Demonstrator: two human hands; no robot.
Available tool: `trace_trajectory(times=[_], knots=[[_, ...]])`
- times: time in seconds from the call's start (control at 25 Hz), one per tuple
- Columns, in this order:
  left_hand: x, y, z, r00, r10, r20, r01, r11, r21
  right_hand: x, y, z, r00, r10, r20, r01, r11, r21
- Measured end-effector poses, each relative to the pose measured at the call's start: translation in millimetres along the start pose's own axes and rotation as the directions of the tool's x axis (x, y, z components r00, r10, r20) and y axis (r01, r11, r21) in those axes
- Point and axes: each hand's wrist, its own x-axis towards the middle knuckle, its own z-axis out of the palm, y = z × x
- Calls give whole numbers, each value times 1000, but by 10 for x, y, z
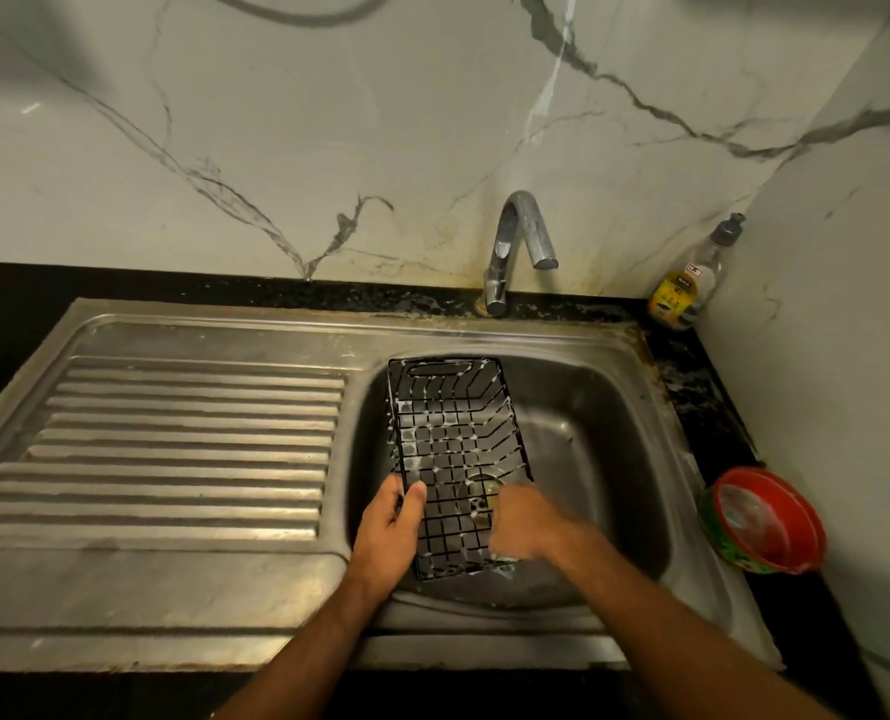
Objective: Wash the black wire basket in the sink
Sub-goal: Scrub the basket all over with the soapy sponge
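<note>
The black wire basket (450,439) stands tilted in the steel sink (604,439), its wires flecked with white soap foam. My left hand (388,532) grips the basket's near left edge, thumb over the rim. My right hand (523,522) is blurred at the basket's near right side, fingers curled round something small and pale at the wires; what it holds is unclear. The drain shows through the basket's mesh.
The tap (515,246) arches over the sink's back edge with no water running. A ribbed draining board (172,449) lies to the left. A soap dispenser bottle (692,283) stands in the back right corner, and a red tub (767,519) sits on the right counter.
</note>
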Motion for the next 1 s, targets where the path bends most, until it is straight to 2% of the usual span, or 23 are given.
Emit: trace_trajectory(times=[0.12,0.2,0.32,0.4,0.48,0.6,0.68,0.72,0.76,0.88,0.92,1.0], knots=[[50,-80,-28,995,-95,39,97,992,-76,-161,-101,28,994,-79,-75,66,985,-157],[57,-46,-34,993,-110,50,115,988,-106,-198,-298,161,994,-87,-61,80,992,-101],[53,-23,-20,995,-66,70,69,997,-45,-107,-511,371,994,-94,-56,97,994,54],[46,-23,-4,993,-63,96,61,998,19,-40,-483,414,993,-120,-22,121,992,43],[26,1,4,991,-94,96,92,995,31,-25,-290,396,998,-69,9,70,994,-85],[30,-8,-1,984,-133,121,128,991,44,-70,19,278,989,-21,-149,-36,930,-367],[41,-18,-16,977,-169,128,171,985,-3,-76,50,226,980,-50,-194,-41,898,-439],[54,-31,-32,977,-175,118,182,982,-49,-64,7,208,983,-72,-168,-7,904,-427],[50,-14,-51,980,-171,101,181,979,-95,-44,-26,206,988,-99,-114,54,937,-345],[47,-1,-63,972,-212,106,234,928,-290,-13,-100,201,981,-151,119,152,988,8],[38,12,-61,963,-237,126,267,899,-347,-23,-122,200,973,-174,153,169,985,41],[42,35,-45,952,-267,146,305,835,-458,-21,-179,190,971,-190,146,193,981,-3]])
